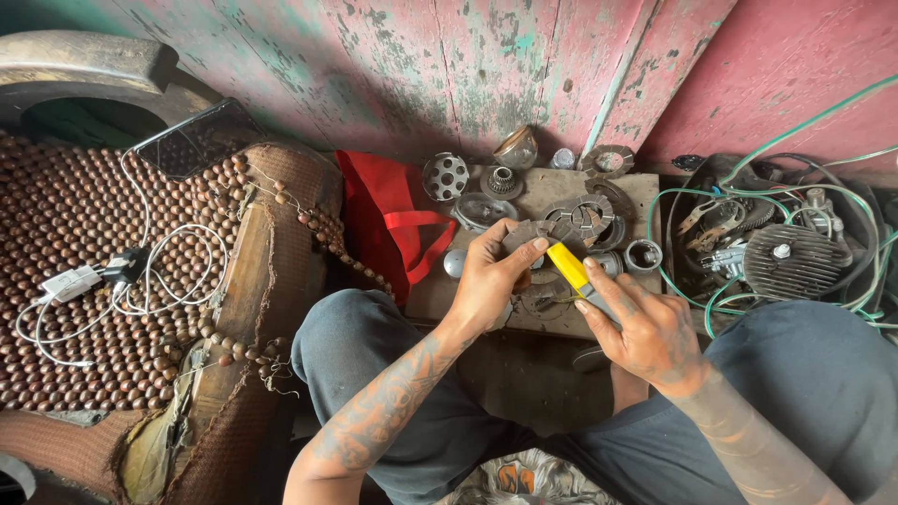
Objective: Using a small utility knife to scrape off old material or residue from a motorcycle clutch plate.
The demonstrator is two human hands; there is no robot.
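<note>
Seated low, knees apart, over a wooden board strewn with engine and clutch parts.

Left hand closed around a round, grey clutch plate, thumb and fingers pinching its rim, held just above the near edge of the board.

Right hand wrapped around a yellow-handled tool, probably a screwdriver; tip hidden behind the plate, so contact not certain.

Long axis of the tool running diagonally, handle end toward the right hand, working end pointing up and left into the plate. Plate tilted, face partly toward the camera.

Work judged mid-way: many pieces already stripped and laid out, among them a perforated disc at the far left corner, a toothed ring mid-board and a small bearing by the right edge. Plate in hand not yet set down, so probing or prying apparently not finished.

Off the board to the right, a finned cylinder head among green wires; to the left, a red bag and a beaded seat cover.
</note>
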